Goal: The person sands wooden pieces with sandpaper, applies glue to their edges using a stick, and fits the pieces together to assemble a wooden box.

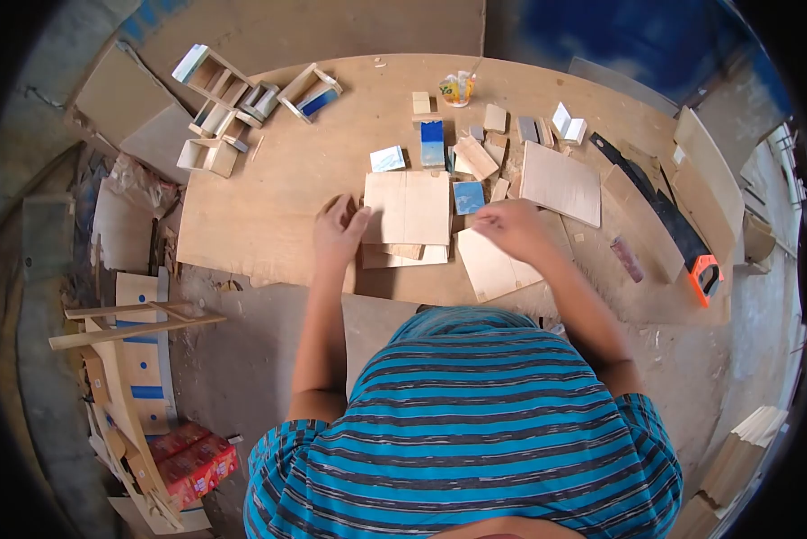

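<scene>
In the head view, my left hand (339,230) is at the left edge of a square pale wooden panel (408,207), its thumb and fingers apart. Under that panel, other wooden pieces (407,258) stick out at the front. My right hand (516,230) hovers over another pale wooden board (498,266), right of the panel. Its fingertips are drawn together beside a blue square block (468,198); what they hold, if anything, is too small to make out. A white-and-blue painted block (387,159) and an upright blue-painted block (432,144) sit behind the panel.
The workbench (269,220) carries small wooden boxes (215,108) at back left, a printed cup (457,88), loose offcuts (477,156) and a leaning board (561,182). A handsaw with an orange handle (705,278) lies at right. Wooden frames (125,395) stand on the floor at left.
</scene>
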Motion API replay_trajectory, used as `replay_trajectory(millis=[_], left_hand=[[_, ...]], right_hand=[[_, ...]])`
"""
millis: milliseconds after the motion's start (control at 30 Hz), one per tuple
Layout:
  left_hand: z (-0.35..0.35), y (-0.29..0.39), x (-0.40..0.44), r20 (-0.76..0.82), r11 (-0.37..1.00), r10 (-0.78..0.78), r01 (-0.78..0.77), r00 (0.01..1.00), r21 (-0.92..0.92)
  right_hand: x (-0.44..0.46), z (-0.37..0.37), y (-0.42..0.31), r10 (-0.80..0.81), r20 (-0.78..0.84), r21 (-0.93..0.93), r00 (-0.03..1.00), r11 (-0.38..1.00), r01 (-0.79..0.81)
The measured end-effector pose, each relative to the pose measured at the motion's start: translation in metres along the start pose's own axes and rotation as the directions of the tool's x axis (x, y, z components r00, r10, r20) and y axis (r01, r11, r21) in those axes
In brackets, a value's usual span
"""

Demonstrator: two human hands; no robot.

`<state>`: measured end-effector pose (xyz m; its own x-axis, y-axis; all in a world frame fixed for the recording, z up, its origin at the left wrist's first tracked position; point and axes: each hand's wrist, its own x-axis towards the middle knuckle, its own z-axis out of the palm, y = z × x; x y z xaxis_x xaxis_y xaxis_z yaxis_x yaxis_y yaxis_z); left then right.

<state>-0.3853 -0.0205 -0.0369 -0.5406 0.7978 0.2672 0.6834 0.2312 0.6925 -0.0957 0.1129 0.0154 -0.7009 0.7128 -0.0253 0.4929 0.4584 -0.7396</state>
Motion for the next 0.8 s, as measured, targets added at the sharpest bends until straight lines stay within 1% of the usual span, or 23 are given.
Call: replay_trajectory(millis=[33,100,133,200,233,267,300,333,367,400,467,500,533,567,600,633,667,767,800], left_hand=[[0.004,-0.001,0.004,0.016,0.978,0.136,-0.137,0.991,0.156],[0.012,0.001,0.009,0.118,0.984,0.164,-0.171,0.979,0.053],[0.014,0.003,0.011,0.168,0.983,0.181,-0.184,0.969,0.001],[0.014,0.003,0.013,0.142,0.984,0.18,-0.177,0.973,-0.034],[0.014,0.003,0.014,0.13,0.984,0.178,-0.173,0.975,-0.051],[0.013,0.003,0.012,0.015,0.966,0.234,-0.23,0.972,-0.118],[0.008,0.005,0.01,0.065,0.946,0.103,-0.078,0.993,-0.313],[0.003,0.007,0.004,0.142,0.869,-0.02,0.087,0.99,-0.487],[-0.002,0.009,0.0,0.242,0.738,-0.127,0.255,0.962,-0.625],[-0.007,0.012,-0.004,0.258,0.644,-0.153,0.294,0.954,-0.706],[-0.017,0.015,-0.012,0.295,0.427,-0.204,0.356,0.934,-0.831],[-0.024,0.007,-0.013,0.259,0.385,-0.287,0.358,0.922,-0.85],[-0.035,-0.001,-0.012,0.224,0.344,-0.367,0.355,0.903,-0.869],[-0.048,-0.007,-0.01,0.172,0.302,-0.389,0.302,0.905,-0.904],[-0.063,-0.012,-0.008,0.121,0.26,-0.414,0.244,0.902,-0.934],[-0.076,-0.023,-0.007,0.093,0.271,-0.411,0.219,0.907,-0.937],[-0.09,-0.033,-0.007,0.066,0.282,-0.408,0.194,0.911,-0.94],[-0.109,-0.03,-0.013,0.023,0.286,-0.406,0.151,0.914,-0.946],[-0.113,-0.027,-0.016,0.013,0.283,-0.407,0.14,0.913,-0.949]], right_hand=[[0.007,0.011,-0.01,0.025,-0.004,-0.059,1.0,0.998,-0.025],[0.021,0.026,-0.026,0.074,-0.019,-0.176,0.997,0.981,-0.077],[0.027,0.03,-0.026,0.095,-0.015,-0.184,0.995,0.978,-0.096],[0.04,0.04,-0.022,0.135,-0.005,-0.2,0.991,0.971,-0.133],[0.04,0.043,-0.021,0.108,-0.05,-0.095,0.993,0.989,-0.113],[0.038,0.044,-0.019,0.087,-0.097,0.009,0.991,0.996,-0.086],[0.037,0.045,-0.019,0.07,-0.144,0.111,0.987,0.992,-0.054],[0.039,0.045,-0.02,0.054,-0.135,0.16,0.989,0.987,-0.032],[0.04,0.045,-0.021,0.04,-0.123,0.21,0.992,0.978,-0.014],[0.04,0.046,-0.023,0.03,-0.109,0.261,0.994,0.965,-0.001],[0.043,0.046,-0.031,-0.035,-0.124,0.268,0.992,0.961,0.067],[0.047,0.043,-0.036,-0.072,-0.136,0.27,0.988,0.957,0.106],[0.049,0.033,-0.038,-0.04,-0.029,0.09,0.999,0.995,0.043],[0.045,0.035,-0.039,-0.138,-0.031,-0.074,0.99,0.988,0.135],[0.039,0.038,-0.04,-0.234,-0.017,-0.236,0.972,0.945,0.224],[0.033,0.041,-0.044,-0.325,0.014,-0.39,0.945,0.869,0.305],[0.029,0.043,-0.051,-0.271,0.24,-0.369,0.932,0.862,0.346],[0.021,0.061,-0.066,-0.294,0.292,-0.519,0.91,0.751,0.409],[0.027,0.067,-0.062,-0.321,0.239,-0.492,0.917,0.774,0.399]])
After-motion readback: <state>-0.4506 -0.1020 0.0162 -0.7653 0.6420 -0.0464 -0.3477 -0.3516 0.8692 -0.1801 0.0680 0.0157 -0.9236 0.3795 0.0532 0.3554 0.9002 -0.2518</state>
